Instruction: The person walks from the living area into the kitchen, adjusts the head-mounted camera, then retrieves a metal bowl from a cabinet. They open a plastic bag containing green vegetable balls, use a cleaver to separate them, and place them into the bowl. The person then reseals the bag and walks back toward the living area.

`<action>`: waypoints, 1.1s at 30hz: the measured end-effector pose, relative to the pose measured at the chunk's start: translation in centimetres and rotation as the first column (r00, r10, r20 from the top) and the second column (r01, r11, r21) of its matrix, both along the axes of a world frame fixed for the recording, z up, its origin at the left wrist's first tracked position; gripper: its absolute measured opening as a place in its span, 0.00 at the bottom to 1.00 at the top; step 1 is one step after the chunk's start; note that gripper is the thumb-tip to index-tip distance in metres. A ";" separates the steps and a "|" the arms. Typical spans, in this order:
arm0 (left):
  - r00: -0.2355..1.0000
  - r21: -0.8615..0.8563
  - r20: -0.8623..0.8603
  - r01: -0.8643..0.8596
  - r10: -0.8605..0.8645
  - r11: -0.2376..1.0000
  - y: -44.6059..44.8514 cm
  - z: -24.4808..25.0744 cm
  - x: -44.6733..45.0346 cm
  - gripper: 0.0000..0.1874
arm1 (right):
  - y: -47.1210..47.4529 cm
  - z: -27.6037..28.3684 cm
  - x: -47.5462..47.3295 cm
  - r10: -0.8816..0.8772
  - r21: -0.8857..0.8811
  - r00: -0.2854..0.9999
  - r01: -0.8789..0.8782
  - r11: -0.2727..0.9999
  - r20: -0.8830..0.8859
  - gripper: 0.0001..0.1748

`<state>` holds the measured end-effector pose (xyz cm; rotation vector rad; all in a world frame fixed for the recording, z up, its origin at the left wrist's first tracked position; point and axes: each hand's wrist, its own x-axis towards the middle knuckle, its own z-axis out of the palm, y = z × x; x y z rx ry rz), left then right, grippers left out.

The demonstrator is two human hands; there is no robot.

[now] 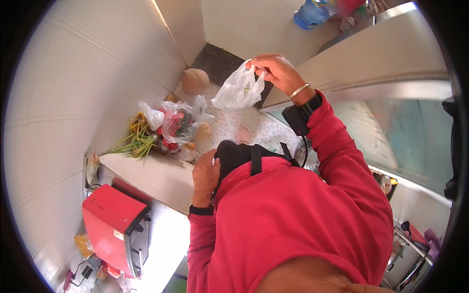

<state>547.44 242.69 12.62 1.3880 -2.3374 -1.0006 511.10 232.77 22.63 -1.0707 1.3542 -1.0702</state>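
My right hand (276, 71) is raised beyond my body and grips the top of a thin white plastic bag (238, 89). The bag hangs from my fingers, and something small and greenish shows faintly through it. A bangle (299, 90) and a black strapped device (296, 120) with a cable are on that wrist. Close to my left side, beside my dark trousers (234, 155), is my left hand (206, 175) with its fingers curled. A small white spot shows at its fingertips; whether it holds anything is hidden.
Left of me stands a red countertop oven (113, 223). Green scallions (137, 144) and a clear plastic bag (179, 122) of red items lie past the white ledge (146, 172). A pumpkin-like gourd (195, 81) sits by the wall. A glass door (403, 121) is at right, a blue water jug (311, 15) beyond.
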 end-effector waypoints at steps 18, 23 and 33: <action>0.942 0.666 -0.158 -0.120 0.296 0.736 -30.2 1.7 -9.3 0.21 | -23.0 -2.9 -18.3 -0.178 0.304 0.934 0.080 0.949 0.309 0.15; 0.976 0.561 -0.178 -0.002 0.123 0.828 -38.5 1.4 -16.6 0.21 | -27.2 -3.5 -23.1 -0.227 0.307 0.920 0.126 0.943 0.319 0.12; 0.807 0.102 -0.487 0.433 -0.334 0.896 -55.7 7.5 -51.9 0.33 | -36.3 2.0 -38.8 -0.169 0.253 0.977 0.132 0.958 0.129 0.14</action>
